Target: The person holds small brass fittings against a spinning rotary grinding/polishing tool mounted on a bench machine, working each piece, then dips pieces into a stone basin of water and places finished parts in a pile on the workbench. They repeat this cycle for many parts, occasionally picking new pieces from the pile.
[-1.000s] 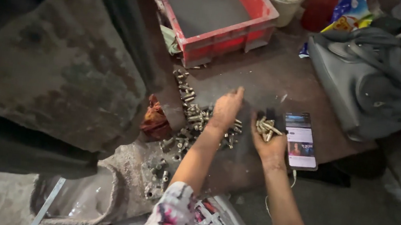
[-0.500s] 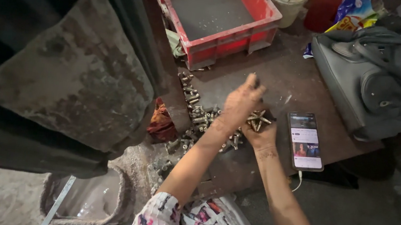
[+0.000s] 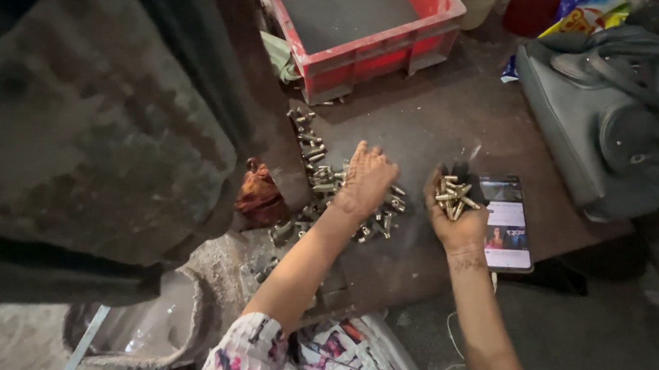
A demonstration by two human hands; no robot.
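A phone (image 3: 506, 223) lies flat on the dark surface (image 3: 436, 123), just to the right of the right hand (image 3: 453, 211); it is a slim upright rectangle with a dark rim, and its lit screen shows a pale upper band, a reddish picture in the middle and a white strip at the near end; at the top edge of the view, behind the grey bag (image 3: 618, 119), a crinkled packet (image 3: 585, 12) in yellow, blue and red pokes out, only partly visible.
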